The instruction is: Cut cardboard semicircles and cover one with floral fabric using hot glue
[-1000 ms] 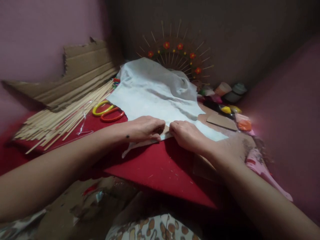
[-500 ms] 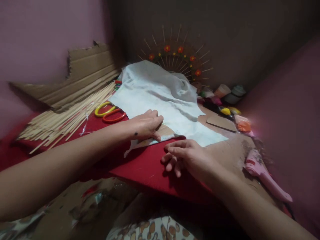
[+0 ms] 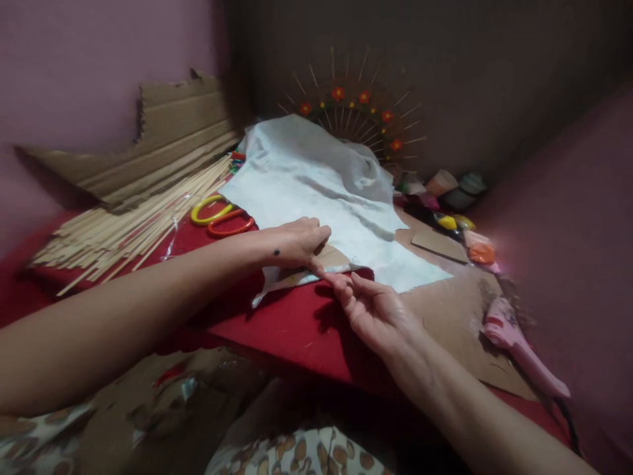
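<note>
The left hand (image 3: pixel 294 243) lies flat at the frame's centre, palm down and unclenched, pressing a cardboard piece (image 3: pixel 329 256) and the near edge of the white cloth (image 3: pixel 316 181) onto the red bench (image 3: pixel 297 326). The right hand (image 3: pixel 370 309) comes in from the lower right, fingers (image 3: pixel 341 285) loosely curled and stretched toward the cloth's folded hem; whether they pinch it or only touch it I cannot tell. That hem lies just beyond the right fingertips and directly beside the left thumb, so both hands meet at one spot, the left nearer to the cardboard. The cloth's long axis runs from the centre up and away toward the stick-and-flower fan (image 3: pixel 353 109) at the top. Its right corner rests on a brown board (image 3: pixel 459 297). To the left, well apart, are scissors (image 3: pixel 220 218) and a bundle of sticks (image 3: pixel 128 224); at the right edge a pink glue gun (image 3: pixel 519 349) and small pots (image 3: pixel 455 188). Bare red surface lies in front of the hem, toward the lower middle of the frame.
</note>
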Action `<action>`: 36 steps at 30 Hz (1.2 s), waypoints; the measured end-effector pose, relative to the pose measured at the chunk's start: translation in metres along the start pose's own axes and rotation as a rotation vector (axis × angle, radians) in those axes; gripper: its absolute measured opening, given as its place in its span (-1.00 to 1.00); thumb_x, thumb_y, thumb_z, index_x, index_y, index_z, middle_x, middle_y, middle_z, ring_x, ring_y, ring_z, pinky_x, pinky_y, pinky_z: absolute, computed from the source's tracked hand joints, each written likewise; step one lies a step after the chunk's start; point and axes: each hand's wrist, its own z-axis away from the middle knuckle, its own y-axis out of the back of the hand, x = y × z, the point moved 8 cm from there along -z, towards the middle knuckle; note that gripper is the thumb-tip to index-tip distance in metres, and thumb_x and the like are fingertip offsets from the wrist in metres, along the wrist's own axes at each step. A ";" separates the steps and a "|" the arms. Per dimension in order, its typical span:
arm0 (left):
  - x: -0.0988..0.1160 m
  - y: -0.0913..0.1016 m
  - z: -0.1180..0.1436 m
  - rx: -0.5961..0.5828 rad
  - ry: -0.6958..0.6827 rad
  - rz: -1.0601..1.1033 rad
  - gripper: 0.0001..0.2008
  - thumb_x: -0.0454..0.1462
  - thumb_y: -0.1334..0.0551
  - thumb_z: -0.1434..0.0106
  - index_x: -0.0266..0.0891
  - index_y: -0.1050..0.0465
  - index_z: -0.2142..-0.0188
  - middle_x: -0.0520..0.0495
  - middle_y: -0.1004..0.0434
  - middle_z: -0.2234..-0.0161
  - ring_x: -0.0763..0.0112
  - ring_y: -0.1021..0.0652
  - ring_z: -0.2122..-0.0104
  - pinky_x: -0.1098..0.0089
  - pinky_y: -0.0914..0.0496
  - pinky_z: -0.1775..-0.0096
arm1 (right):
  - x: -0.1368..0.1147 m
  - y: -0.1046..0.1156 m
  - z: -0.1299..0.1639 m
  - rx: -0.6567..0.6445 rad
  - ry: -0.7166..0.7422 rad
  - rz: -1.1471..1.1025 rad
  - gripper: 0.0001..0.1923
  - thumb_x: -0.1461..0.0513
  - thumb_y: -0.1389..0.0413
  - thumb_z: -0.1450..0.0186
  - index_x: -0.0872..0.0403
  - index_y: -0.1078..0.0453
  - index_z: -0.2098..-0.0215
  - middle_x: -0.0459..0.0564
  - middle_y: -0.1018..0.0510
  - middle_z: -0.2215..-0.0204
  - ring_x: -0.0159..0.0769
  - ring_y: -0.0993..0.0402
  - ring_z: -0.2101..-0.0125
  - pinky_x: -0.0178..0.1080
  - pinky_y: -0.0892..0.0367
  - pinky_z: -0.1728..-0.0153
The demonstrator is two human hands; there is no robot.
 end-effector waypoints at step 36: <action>0.002 0.000 0.004 0.101 -0.053 -0.121 -0.54 -0.12 -0.27 -0.19 -0.20 -0.30 -0.05 -0.21 -0.50 0.15 0.15 -0.50 0.24 0.30 -0.22 0.33 | -0.022 -0.064 0.012 -0.770 1.658 2.436 -0.56 0.38 0.23 -0.44 0.20 -0.48 0.31 0.19 -0.53 0.32 -0.13 -0.36 0.26 -0.08 -0.34 0.15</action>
